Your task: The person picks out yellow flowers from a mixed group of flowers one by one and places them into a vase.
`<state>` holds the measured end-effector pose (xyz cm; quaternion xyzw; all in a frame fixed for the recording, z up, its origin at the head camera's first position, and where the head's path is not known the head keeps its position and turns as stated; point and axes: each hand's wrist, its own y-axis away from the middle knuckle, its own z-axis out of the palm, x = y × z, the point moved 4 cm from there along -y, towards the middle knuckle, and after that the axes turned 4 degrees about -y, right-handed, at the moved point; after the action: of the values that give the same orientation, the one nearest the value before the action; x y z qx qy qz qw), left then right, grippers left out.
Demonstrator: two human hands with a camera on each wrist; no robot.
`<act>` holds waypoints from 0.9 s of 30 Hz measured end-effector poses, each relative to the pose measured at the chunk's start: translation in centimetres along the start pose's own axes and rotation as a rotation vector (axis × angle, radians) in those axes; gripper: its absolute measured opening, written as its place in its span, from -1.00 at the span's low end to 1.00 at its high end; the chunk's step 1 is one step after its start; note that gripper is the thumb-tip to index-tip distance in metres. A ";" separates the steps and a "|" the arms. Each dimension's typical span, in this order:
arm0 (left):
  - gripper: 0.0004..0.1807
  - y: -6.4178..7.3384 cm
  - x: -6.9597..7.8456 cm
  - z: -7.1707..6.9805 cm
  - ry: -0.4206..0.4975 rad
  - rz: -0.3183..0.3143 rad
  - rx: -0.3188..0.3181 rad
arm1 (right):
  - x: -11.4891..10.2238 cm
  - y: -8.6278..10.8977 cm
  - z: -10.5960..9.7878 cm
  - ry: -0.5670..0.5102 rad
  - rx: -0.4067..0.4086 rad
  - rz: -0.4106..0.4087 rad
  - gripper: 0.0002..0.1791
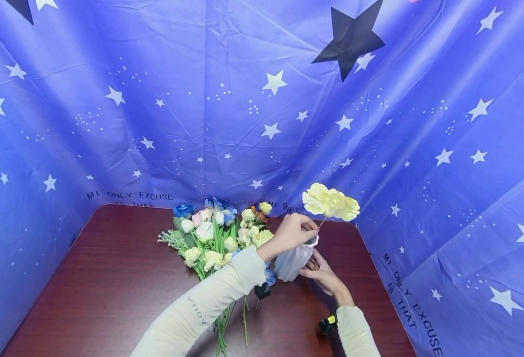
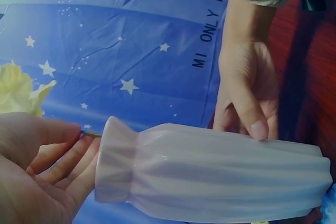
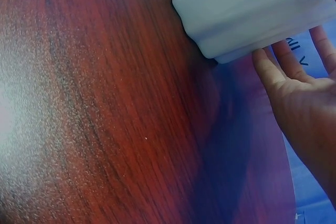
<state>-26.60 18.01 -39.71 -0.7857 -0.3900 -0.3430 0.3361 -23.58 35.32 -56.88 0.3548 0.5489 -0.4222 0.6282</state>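
A white fluted vase (image 1: 292, 265) leans to the right over the table in the head view. My right hand (image 1: 325, 276) grips its side, the thumb (image 2: 258, 129) on the near face and the other fingers partly hidden behind it. At the vase's mouth my left hand (image 1: 292, 232) pinches the thin stem (image 2: 92, 134) of a large yellow flower (image 1: 330, 202). The stem's lower end is hidden inside the vase, while the ruffled bloom stands above the fingers. In the right wrist view, the vase's base (image 3: 197, 40) shows close over the wood.
A heap of artificial flowers (image 1: 204, 232), white, yellow, blue and pink, lies left of the vase. Its green stems (image 1: 221, 329) point toward the front edge, partly under the left sleeve (image 1: 212, 297). A blue star-printed cloth (image 1: 226, 124) surrounds the dark red table (image 1: 110, 277).
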 end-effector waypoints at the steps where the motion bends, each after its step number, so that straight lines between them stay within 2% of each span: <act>1: -0.89 0.0 0.0 -0.1 -0.019 -0.001 -0.006 | 0.0 0.0 0.0 0.000 0.001 0.001 -0.09; 10: -0.91 0.1 0.4 0.1 -0.100 0.012 -0.062 | 0.0 0.0 0.0 0.001 0.000 0.010 -0.07; 18: -0.91 0.1 0.8 0.5 -0.179 0.049 -0.059 | -0.1 0.0 0.0 0.013 0.008 0.032 -0.06; 27: -0.93 0.2 0.9 0.9 -0.255 0.078 -0.056 | -0.1 0.0 0.2 -0.013 -0.024 -0.009 -0.09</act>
<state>-25.81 19.01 -39.53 -0.8467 -0.3889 -0.2377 0.2747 -23.52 35.16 -56.77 0.3420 0.5515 -0.4204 0.6341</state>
